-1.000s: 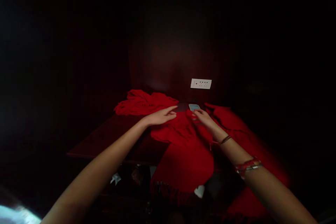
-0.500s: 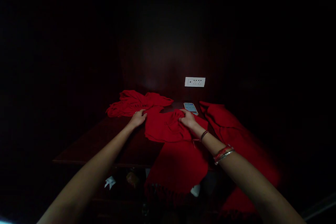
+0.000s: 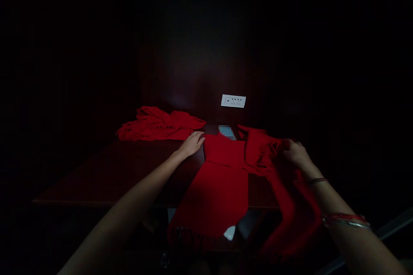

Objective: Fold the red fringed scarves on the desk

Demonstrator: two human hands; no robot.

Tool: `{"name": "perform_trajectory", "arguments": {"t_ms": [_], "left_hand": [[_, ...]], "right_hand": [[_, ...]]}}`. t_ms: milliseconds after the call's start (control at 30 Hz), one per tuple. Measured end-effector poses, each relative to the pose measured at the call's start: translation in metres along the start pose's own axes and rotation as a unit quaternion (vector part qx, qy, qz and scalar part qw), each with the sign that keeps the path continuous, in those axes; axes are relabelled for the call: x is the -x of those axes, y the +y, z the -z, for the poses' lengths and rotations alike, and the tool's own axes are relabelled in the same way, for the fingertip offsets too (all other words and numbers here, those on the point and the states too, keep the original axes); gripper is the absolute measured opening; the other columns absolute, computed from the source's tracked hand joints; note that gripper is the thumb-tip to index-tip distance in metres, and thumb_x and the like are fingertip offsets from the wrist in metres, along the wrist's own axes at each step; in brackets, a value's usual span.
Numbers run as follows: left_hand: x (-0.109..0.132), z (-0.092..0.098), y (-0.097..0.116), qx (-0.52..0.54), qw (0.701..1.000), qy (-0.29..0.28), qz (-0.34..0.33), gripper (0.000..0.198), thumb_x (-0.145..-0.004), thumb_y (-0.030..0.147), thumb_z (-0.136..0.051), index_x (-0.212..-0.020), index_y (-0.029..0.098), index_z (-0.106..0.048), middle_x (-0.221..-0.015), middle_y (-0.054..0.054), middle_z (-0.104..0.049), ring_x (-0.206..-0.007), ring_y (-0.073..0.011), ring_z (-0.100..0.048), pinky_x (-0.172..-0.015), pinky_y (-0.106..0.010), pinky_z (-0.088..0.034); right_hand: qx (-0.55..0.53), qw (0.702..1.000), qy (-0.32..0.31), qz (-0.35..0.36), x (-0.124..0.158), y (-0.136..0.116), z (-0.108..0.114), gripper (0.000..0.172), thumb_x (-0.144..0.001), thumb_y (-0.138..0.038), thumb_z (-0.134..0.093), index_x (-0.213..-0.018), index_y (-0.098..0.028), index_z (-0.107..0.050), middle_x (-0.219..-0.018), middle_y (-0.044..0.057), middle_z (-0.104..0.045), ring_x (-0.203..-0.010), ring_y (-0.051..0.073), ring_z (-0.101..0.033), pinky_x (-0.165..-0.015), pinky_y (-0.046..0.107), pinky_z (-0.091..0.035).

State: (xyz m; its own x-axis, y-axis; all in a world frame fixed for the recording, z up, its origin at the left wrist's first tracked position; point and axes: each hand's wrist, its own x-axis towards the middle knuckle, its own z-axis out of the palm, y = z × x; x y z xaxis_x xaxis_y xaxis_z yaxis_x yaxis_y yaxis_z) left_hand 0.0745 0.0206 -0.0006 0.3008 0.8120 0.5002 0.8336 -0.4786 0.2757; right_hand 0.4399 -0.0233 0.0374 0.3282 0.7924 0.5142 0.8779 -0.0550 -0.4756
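A long red scarf (image 3: 217, 193) with a fringed end lies over the dark table (image 3: 74, 176), and the fringe hangs past the front edge. At the left side of its folded upper part is my left hand (image 3: 192, 144), thumb and fingers closed at the cloth's edge. Farther right, my right hand (image 3: 296, 153) grips a bunched part of red cloth, partly smeared by motion. Below that hand more red cloth (image 3: 292, 206) hangs down over the table's right side. Where one red piece ends and the other starts there is hard to see.
Another crumpled red fringed cloth (image 3: 158, 122) lies at the back left. Behind the scarf rests a phone (image 3: 227, 132) with a lit screen. A white socket plate (image 3: 233, 101) is on the dark wall. Something white (image 3: 229, 233) shows under the table edge.
My right hand has moved to the right, pulling the bunched red cloth along, so the middle of the scarf now lies flatter. My left hand has shifted right along with the cloth's edge.
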Motion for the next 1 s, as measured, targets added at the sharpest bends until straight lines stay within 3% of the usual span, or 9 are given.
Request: {"name": "perform_trajectory", "arguments": {"t_ms": [100, 233, 300, 467, 600, 733, 833, 900, 1000], "left_hand": [[-0.004, -0.018, 0.019, -0.003, 0.993, -0.100, -0.055, 0.050, -0.081, 0.044, -0.026, -0.122, 0.016, -0.032, -0.131, -0.007, -0.026, -0.119, -0.0190, -0.021, -0.096, -0.034, -0.022], [0.005, -0.030, 0.023, -0.030, 0.956, -0.286, -0.061, 0.062, -0.073, 0.061, -0.024, -0.126, 0.029, -0.021, -0.135, -0.002, -0.011, -0.122, -0.0252, -0.008, -0.093, -0.050, -0.013], [0.013, -0.026, 0.013, -0.040, 0.944, -0.325, -0.042, 0.062, -0.073, 0.063, -0.020, -0.126, 0.031, -0.018, -0.136, 0.000, -0.010, -0.122, -0.0251, -0.006, -0.092, -0.053, -0.009], [0.030, 0.003, -0.025, -0.055, 0.938, -0.342, -0.010, 0.059, -0.074, 0.062, -0.018, -0.126, 0.034, -0.016, -0.136, 0.003, -0.006, -0.123, -0.0233, -0.004, -0.091, -0.055, -0.005], [0.039, 0.019, -0.042, -0.057, 0.938, -0.343, 0.001, 0.058, -0.074, 0.061, -0.018, -0.126, 0.035, -0.016, -0.136, 0.003, -0.006, -0.123, -0.0218, -0.003, -0.092, -0.053, -0.005], [0.045, 0.016, -0.046, -0.062, 0.943, -0.326, 0.004, 0.057, -0.074, 0.060, -0.020, -0.126, 0.035, -0.017, -0.135, 0.002, -0.010, -0.123, -0.0209, -0.005, -0.093, -0.052, -0.005], [0.050, 0.013, -0.047, -0.061, 0.954, -0.294, -0.007, 0.056, -0.075, 0.060, -0.019, -0.125, 0.035, -0.017, -0.135, 0.003, -0.012, -0.123, -0.0203, -0.006, -0.094, -0.051, -0.004], [0.049, 0.013, -0.047, -0.063, 0.957, -0.281, -0.012, 0.056, -0.075, 0.060, -0.018, -0.125, 0.035, -0.019, -0.135, 0.003, -0.013, -0.123, -0.0208, -0.007, -0.093, -0.051, -0.003], [0.040, 0.011, -0.042, -0.081, 0.961, -0.264, -0.030, 0.055, -0.075, 0.059, -0.018, -0.123, 0.033, -0.026, -0.134, 0.002, -0.016, -0.123, -0.0212, -0.007, -0.094, -0.051, -0.001]], "right_hand": [[0.195, 0.978, -0.056, 0.051, 0.010, -0.036, -0.012, 0.045, -0.068, -0.024, -0.046, -0.112, -0.018, -0.043, -0.116, 0.018, -0.035, -0.102, 0.034, -0.036, -0.073, 0.047, -0.035], [0.213, 0.942, -0.161, 0.202, 0.012, -0.085, -0.036, 0.048, -0.074, -0.035, -0.041, -0.119, -0.021, -0.035, -0.123, 0.013, -0.031, -0.110, 0.028, -0.030, -0.082, 0.043, -0.032], [0.217, 0.917, -0.209, 0.260, 0.010, -0.098, -0.052, 0.047, -0.075, -0.038, -0.040, -0.119, -0.021, -0.036, -0.123, 0.012, -0.032, -0.112, 0.026, -0.029, -0.085, 0.044, -0.029], [0.265, 0.891, -0.243, 0.276, 0.004, -0.102, -0.084, 0.056, -0.071, -0.043, -0.046, -0.120, -0.018, -0.034, -0.122, 0.014, -0.034, -0.113, 0.030, -0.025, -0.086, 0.051, -0.022], [0.272, 0.879, -0.273, 0.282, 0.001, -0.101, -0.093, 0.052, -0.071, -0.032, -0.049, -0.119, -0.017, -0.035, -0.111, 0.014, -0.045, -0.102, 0.027, -0.040, -0.083, 0.046, -0.027], [0.260, 0.878, -0.257, 0.308, 0.002, -0.098, -0.081, 0.033, -0.076, -0.026, -0.041, -0.108, -0.016, -0.047, -0.105, 0.014, -0.048, -0.097, 0.024, -0.044, -0.082, 0.040, -0.029], [0.245, 0.918, -0.198, 0.240, 0.013, -0.087, -0.063, 0.057, -0.072, -0.050, -0.041, -0.121, -0.023, -0.032, -0.123, 0.014, -0.031, -0.108, 0.034, -0.030, -0.080, 0.050, -0.027], [0.243, 0.934, -0.197, 0.174, 0.026, -0.075, -0.053, 0.072, -0.066, -0.062, -0.037, -0.126, -0.026, -0.020, -0.128, 0.014, -0.022, -0.112, 0.038, -0.021, -0.077, 0.055, -0.026], [0.243, 0.929, -0.237, 0.145, 0.047, -0.059, -0.049, 0.066, -0.069, -0.061, -0.032, -0.126, -0.030, -0.018, -0.127, 0.012, -0.024, -0.112, 0.036, -0.022, -0.076, 0.052, -0.029]]}}
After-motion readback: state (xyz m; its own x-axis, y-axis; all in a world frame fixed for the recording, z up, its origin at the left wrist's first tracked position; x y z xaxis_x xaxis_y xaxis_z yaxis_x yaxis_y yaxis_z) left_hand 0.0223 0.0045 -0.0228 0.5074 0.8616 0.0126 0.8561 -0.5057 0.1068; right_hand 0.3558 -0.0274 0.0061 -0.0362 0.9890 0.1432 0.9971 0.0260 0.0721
